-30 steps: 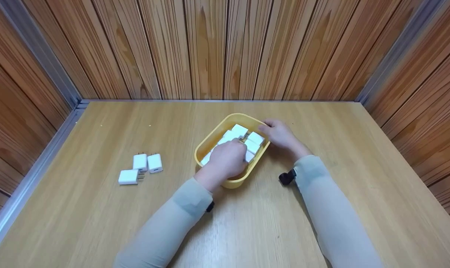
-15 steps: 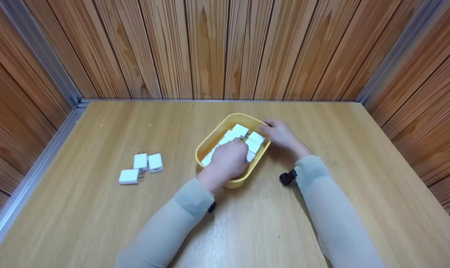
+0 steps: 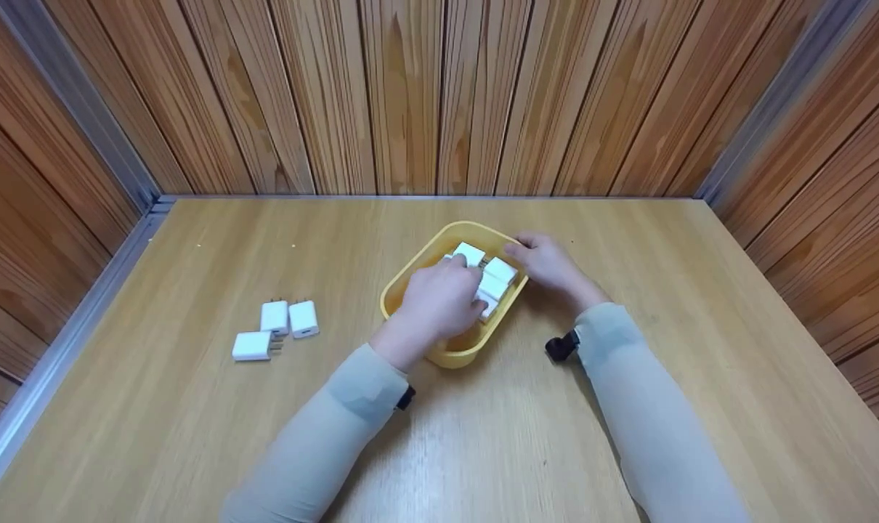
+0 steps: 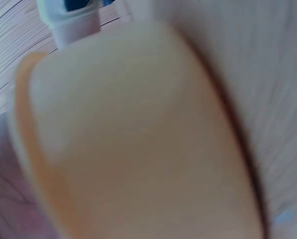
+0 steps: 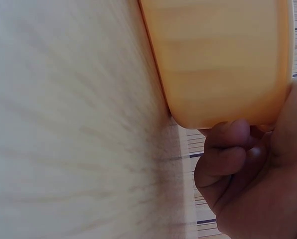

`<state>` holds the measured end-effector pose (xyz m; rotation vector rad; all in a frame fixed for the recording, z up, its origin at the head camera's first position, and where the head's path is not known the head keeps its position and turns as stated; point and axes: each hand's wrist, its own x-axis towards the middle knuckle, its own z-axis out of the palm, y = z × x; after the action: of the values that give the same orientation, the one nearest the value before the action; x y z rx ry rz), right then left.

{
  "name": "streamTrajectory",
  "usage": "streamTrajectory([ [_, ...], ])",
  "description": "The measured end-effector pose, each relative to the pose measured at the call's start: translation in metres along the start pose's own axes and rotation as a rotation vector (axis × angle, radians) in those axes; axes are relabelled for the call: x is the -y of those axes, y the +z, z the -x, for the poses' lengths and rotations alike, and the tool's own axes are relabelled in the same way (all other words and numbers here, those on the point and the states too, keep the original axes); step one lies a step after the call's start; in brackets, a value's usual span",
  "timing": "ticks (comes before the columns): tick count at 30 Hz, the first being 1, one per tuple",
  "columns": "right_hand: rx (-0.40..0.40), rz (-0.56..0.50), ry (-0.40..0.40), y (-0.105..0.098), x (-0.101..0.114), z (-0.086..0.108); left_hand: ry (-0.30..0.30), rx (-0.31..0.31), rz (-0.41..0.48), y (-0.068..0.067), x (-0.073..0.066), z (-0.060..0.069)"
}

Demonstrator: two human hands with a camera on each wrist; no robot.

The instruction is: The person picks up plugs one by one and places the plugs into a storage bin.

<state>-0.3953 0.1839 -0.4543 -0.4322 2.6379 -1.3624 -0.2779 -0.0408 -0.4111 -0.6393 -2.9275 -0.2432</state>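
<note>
A yellow plastic bin [image 3: 458,359] stands slantwise on the table, holding several white plug-in chargers [image 3: 495,277] with metal prongs. My left hand [image 3: 443,298] reaches down into it over the chargers; its fingertips are mostly hidden, so whether they grip one cannot be made out. In the left wrist view the bin's outer wall [image 4: 138,139] fills most of the picture. At the bin's far right corner, my right hand [image 3: 548,265] holds the rim, thumb over the edge. The right wrist view has the right hand's curled fingers [image 5: 223,159] against the bin's end.
Three more white chargers lie on the table to the left: one sideways charger [image 3: 252,346] in front of two upright ones, a middle charger [image 3: 274,317] and a right charger [image 3: 304,318]. Wood-panelled walls [image 3: 403,94] enclose the table [image 3: 628,247] at the back and sides.
My left hand has shifted slightly left and away from me inside the bin, uncovering more of the bin's near end. The right hand and the bin have stayed put.
</note>
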Motion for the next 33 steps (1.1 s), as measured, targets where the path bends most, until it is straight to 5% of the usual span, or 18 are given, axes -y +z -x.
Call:
streamTrajectory([
  [11,0.02,0.013,0.041,-0.001,0.002,0.0,-0.051,-0.09,0.102,-0.036,0.028,0.007],
  [33,0.026,0.028,0.004,0.0,0.0,-0.001,-0.263,0.039,0.171,-0.05,0.093,0.028],
])
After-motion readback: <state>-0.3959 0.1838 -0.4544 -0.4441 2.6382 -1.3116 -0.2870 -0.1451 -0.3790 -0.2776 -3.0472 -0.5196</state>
